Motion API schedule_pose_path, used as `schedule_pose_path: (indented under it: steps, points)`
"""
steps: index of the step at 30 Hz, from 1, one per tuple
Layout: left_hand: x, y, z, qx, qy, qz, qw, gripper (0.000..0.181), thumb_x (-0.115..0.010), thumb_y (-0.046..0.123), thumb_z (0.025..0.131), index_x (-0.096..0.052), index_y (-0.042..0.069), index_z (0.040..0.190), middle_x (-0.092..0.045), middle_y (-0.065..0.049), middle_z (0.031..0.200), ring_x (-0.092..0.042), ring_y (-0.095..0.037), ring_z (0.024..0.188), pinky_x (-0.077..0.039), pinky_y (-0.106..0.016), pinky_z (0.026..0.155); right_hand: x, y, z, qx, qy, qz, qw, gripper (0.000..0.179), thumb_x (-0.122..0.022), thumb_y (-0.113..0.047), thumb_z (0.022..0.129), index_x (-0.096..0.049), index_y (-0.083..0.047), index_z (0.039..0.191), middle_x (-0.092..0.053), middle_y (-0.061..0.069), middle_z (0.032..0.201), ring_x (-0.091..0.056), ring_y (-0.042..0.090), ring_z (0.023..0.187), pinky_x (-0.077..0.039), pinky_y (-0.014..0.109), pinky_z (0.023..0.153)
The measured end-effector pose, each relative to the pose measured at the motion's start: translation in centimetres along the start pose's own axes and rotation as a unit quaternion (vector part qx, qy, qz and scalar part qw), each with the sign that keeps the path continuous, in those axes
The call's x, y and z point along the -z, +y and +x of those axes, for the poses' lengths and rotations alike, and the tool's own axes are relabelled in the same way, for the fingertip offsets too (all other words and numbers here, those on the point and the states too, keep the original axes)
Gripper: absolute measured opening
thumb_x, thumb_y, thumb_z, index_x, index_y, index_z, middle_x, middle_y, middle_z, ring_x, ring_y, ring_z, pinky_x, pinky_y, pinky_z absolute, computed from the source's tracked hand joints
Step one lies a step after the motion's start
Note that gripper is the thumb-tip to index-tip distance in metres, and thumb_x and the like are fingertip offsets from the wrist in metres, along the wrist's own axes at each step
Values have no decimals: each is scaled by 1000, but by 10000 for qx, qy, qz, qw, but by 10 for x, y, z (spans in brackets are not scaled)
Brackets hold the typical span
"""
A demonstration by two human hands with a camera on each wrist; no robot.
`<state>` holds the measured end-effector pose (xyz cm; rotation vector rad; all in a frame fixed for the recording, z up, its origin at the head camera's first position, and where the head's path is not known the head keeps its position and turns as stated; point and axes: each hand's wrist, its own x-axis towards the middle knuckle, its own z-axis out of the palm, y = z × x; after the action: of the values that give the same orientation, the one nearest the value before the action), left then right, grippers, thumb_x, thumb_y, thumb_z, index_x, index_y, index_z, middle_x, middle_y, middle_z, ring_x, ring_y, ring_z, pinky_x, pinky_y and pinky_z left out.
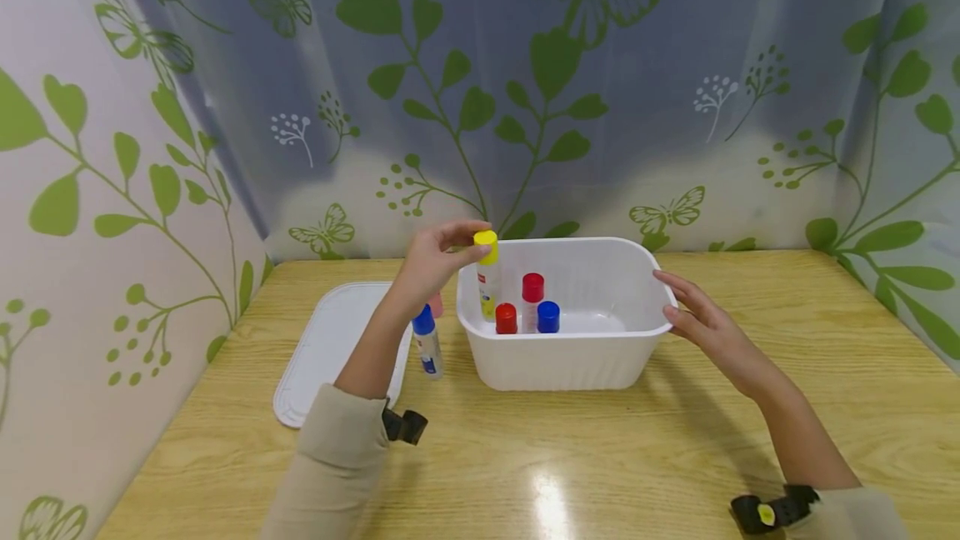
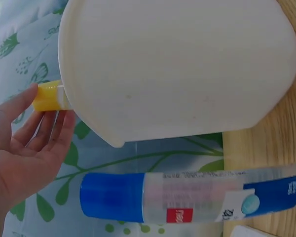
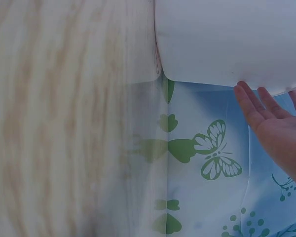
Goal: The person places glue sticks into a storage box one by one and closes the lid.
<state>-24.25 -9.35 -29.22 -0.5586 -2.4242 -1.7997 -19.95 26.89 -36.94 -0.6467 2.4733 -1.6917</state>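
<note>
My left hand (image 1: 435, 261) pinches the yellow cap of a slim glue bottle (image 1: 487, 282) between thumb and fingers. The bottle stands upright inside the left end of a white plastic box (image 1: 562, 361), its cap above the rim. In the left wrist view, the hand (image 2: 34, 143) has the yellow cap (image 2: 48, 96) at its fingertips. On the box's right end, my right hand (image 1: 708, 332) rests fairly straight fingers and thumb against the rim; the right wrist view shows its fingertips (image 3: 244, 91) at the wall. Inside the box are two red-capped bottles (image 1: 532, 288) and a blue-capped one (image 1: 548, 317).
A blue-capped glue bottle (image 1: 427, 344) stands on the wooden table (image 1: 480, 457), left of the box. Behind it shows a pinkish thing (image 1: 437, 305), partly hidden by my left hand. A white lid (image 1: 337, 348) lies flat farther left. A leaf-patterned curtain (image 1: 465, 107) hangs behind.
</note>
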Motion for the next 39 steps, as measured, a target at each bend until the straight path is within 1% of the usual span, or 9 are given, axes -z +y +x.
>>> schedule_pose_path:
  steps: [4,8,11,13,17,20,22,36,39]
  points:
    - [4,-7,3,198,-324,206,9991,29,-65,14,87,-62,9,115,-62,-4,108,-54,-22,101,-45,-36,88,1,0,0,11,-14,-3,10000,50,-35,-20,101,-18,-21,148,-16,17,148,-31,35,125,-36,40,96]
    - [10,-14,6,345,-755,323,9960,30,-65,13,86,-63,10,115,-62,-3,107,-53,-23,102,-45,-38,88,0,0,0,12,-8,3,10000,49,-35,-21,101,-18,-20,148,-16,17,147,-32,35,125,-35,45,97]
    - [14,-19,10,372,-1033,481,9928,31,-66,14,85,-63,9,116,-62,-3,108,-53,-21,103,-44,-38,88,0,0,0,15,3,7,10000,49,-35,-21,101,-18,-20,148,-17,18,147,-32,35,125,-33,51,97]
    - [16,-22,11,337,-1201,584,9905,33,-67,14,85,-62,8,117,-61,-4,109,-53,-21,104,-45,-37,88,0,-1,0,26,10,8,10000,49,-35,-21,101,-18,-20,148,-17,18,147,-33,34,125,-33,50,97]
    - [19,-25,13,330,-1443,713,9864,32,-68,13,84,-63,7,115,-60,-5,112,-55,-22,105,-47,-36,86,-1,-1,-1,52,8,38,10000,49,-35,-20,101,-18,-20,148,-16,18,147,-31,36,125,-37,37,96]
    - [20,-26,14,344,-1571,756,9841,30,-68,10,84,-63,6,113,-60,-6,111,-56,-23,103,-48,-34,84,-1,-1,0,64,8,80,9999,50,-36,-20,101,-18,-19,148,-16,18,148,-29,37,126,-38,23,91]
    - [20,-26,14,327,-1649,803,9825,29,-67,9,84,-63,5,113,-60,-7,111,-57,-24,102,-49,-34,82,-1,-1,0,71,11,108,9999,50,-36,-20,101,-19,-19,148,-15,18,148,-29,38,126,-37,19,89]
    - [23,-34,20,244,-2129,1100,9706,28,-67,8,84,-64,4,111,-62,-6,105,-56,-21,97,-48,-31,82,0,0,0,61,2,141,9999,49,-35,-20,101,-18,-20,148,-16,19,147,-31,37,125,-37,18,89]
    - [22,-33,21,200,-2184,1339,9664,28,-68,10,84,-64,5,111,-62,-3,105,-55,-19,97,-47,-31,83,0,0,0,74,-14,158,9998,49,-35,-19,101,-18,-20,148,-15,19,147,-29,38,126,-37,17,88]
